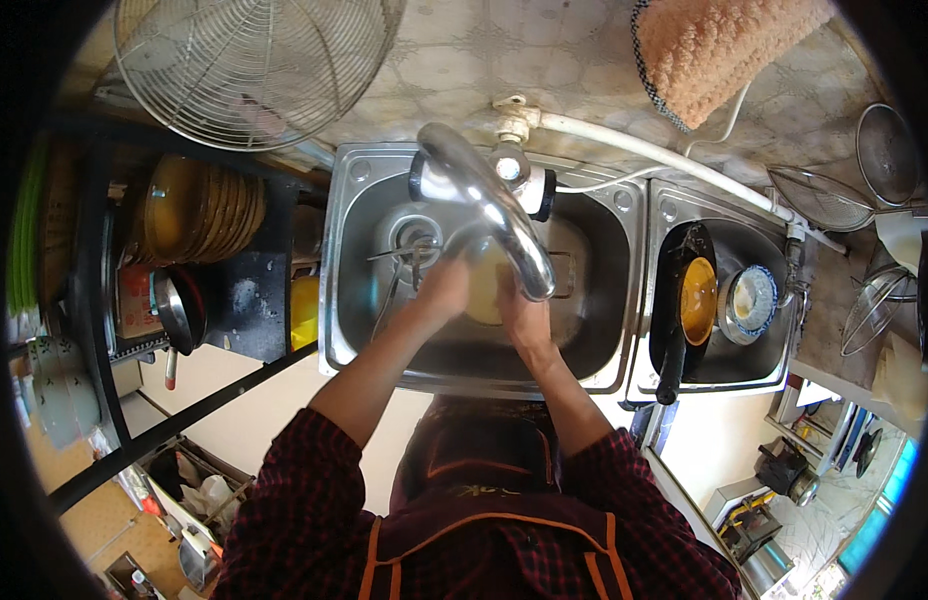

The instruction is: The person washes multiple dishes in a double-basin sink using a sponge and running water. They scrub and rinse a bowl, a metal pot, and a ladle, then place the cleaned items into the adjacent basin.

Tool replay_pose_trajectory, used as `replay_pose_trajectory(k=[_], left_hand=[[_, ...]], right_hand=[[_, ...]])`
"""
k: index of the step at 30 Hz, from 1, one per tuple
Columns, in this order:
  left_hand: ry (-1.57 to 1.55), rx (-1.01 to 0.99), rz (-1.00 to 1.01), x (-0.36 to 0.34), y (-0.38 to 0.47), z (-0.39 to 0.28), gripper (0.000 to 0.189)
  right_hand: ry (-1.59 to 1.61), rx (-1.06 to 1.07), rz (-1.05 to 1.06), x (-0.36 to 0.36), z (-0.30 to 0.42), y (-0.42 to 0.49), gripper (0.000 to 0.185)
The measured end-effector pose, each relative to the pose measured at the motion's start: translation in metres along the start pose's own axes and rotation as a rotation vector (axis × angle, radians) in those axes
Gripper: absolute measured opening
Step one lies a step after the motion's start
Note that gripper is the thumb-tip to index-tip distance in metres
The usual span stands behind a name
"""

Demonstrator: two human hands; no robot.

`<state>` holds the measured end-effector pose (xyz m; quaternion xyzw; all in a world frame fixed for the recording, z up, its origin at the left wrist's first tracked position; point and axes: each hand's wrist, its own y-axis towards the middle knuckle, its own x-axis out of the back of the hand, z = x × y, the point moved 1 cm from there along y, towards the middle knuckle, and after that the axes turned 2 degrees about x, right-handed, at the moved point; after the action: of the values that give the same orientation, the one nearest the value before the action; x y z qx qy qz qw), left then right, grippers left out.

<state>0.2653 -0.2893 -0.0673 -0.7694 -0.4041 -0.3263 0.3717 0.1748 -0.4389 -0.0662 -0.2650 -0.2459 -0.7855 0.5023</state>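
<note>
Both my hands are inside the left basin of a stainless steel sink [464, 379], under a curved chrome faucet [490, 199]. Between them is a round, pale yellowish thing [485, 289], blurred and partly covered by the faucet; its kind cannot be told. My left hand [446, 283] is at its left side, blurred, with the fingers hardly visible. At its right side is my right hand [522, 315], its fingers partly hidden by the faucet spout. Thin metal utensils [407, 255] lie over the drain, left of my left hand.
In the right basin are a black-handled pan [674, 352], an orange bowl [699, 300] and a blue-rimmed bowl [753, 300]. A wire strainer [261, 67] stands at upper left, above a rack of stacked brown plates [186, 210]. Wire skimmers [828, 199] and a pinkish towel [719, 52] are on the right.
</note>
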Motion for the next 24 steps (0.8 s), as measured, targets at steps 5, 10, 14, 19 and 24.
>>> replay_pose_trajectory(k=[5,10,14,19,24], left_hand=[[-0.118,0.222,0.34,0.018,-0.016,0.007,0.027],[-0.177,0.164,0.068,0.004,-0.038,-0.001,0.019],[-0.04,0.115,-0.094,0.03,-0.056,-0.021,0.02],[0.053,0.135,-0.336,0.104,-0.064,-0.002,0.023],[0.14,0.376,-0.234,0.124,-0.021,0.052,0.033]], right_hand=[[0.157,-0.343,0.358,-0.024,0.002,0.014,0.028],[0.327,-0.071,0.158,0.012,0.039,0.001,0.029],[0.306,-0.064,0.145,0.02,0.048,0.005,0.032],[0.203,-0.038,0.101,0.023,0.028,0.003,0.036],[0.088,-0.146,0.236,0.026,0.017,-0.005,0.036]])
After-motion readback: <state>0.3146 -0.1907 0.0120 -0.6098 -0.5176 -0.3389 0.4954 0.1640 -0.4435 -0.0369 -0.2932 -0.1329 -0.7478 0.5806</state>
